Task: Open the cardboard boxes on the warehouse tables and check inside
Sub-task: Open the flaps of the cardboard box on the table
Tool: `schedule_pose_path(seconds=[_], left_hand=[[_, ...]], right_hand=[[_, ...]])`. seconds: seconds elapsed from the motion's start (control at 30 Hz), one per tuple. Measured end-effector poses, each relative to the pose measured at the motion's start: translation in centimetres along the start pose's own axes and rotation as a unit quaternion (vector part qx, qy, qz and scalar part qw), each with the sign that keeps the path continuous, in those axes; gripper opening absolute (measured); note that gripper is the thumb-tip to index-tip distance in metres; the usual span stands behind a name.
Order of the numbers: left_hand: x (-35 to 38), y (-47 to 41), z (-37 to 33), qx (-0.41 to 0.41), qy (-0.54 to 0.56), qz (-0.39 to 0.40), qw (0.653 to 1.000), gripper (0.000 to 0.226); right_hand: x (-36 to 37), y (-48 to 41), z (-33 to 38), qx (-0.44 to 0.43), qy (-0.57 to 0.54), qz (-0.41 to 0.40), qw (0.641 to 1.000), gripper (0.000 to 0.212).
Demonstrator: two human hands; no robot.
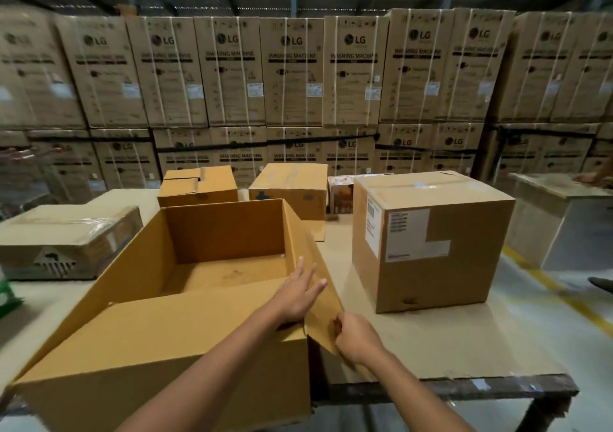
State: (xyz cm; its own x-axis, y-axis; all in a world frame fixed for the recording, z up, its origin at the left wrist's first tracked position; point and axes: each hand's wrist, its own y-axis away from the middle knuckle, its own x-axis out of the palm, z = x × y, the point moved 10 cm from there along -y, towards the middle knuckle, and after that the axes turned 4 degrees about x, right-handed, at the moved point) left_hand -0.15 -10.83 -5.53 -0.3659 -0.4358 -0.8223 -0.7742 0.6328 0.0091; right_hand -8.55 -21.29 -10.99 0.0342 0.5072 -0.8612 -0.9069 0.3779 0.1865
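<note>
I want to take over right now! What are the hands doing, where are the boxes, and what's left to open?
Left hand: flat on the right edge of the open box, holding nothing.
Right hand: pinching that box's right flap, which folds outward.
Done: the open box looks empty; only bare cardboard shows inside.
Left to open: the big labelled box on the right, two taped boxes at the back, and the flat wrapped box on the left. All look closed.
A small printed carton sits behind the big one.
</note>
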Motion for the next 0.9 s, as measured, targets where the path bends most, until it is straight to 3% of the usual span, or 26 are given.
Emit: schedule_pose_path(seconds=[0.1, 0.17, 0.3, 0.37, 0.5, 0.6, 0.8, 0.9], left_hand=[[-1.9, -0.3, 1.5, -0.034, 0.047, -0.056, 0.997, 0.070], [-2.8, -0.9, 3.1, -0.062, 0.009, -0.065, 0.996, 0.063], [-4.2, -0.5, 8.6, -0.176, -0.113, -0.042, 0.977, 0.055], [-5.7, -0.3, 9.9, -0.195, -0.132, -0.041, 0.971, 0.052], [-11.2, -0.5, 6.5, -0.124, -0.116, -0.138, 0.976, 0.046], [-15.0, 0.0, 3.6, -0.080, -0.155, -0.191, 0.966, 0.045], [-18.9, 2.4, 0.1, -0.007, -0.216, -0.172, 0.961, 0.040], [-22.2, 4.8, -1.2, 0.004, -0.160, -0.181, 0.970, 0.043]], right_hand=[[-2.8, 0.0, 2.5, -0.019, -0.077, -0.081, 0.994, 0.025], [-4.7, 0.5, 4.8, -0.066, -0.106, -0.111, 0.986, 0.029], [-4.5, 2.0, 9.0, -0.159, -0.130, -0.072, 0.976, 0.033], [-3.9, 2.2, 9.6, -0.165, -0.135, -0.050, 0.976, 0.038], [-5.2, 0.8, 8.0, -0.097, -0.233, -0.072, 0.965, 0.036], [-6.4, 0.6, 8.6, -0.104, -0.270, -0.102, 0.952, 0.029], [-7.3, 2.3, 12.9, -0.143, -0.428, -0.045, 0.891, 0.025], [-6.8, 2.5, 14.0, -0.105, -0.531, 0.034, 0.840, 0.025]])
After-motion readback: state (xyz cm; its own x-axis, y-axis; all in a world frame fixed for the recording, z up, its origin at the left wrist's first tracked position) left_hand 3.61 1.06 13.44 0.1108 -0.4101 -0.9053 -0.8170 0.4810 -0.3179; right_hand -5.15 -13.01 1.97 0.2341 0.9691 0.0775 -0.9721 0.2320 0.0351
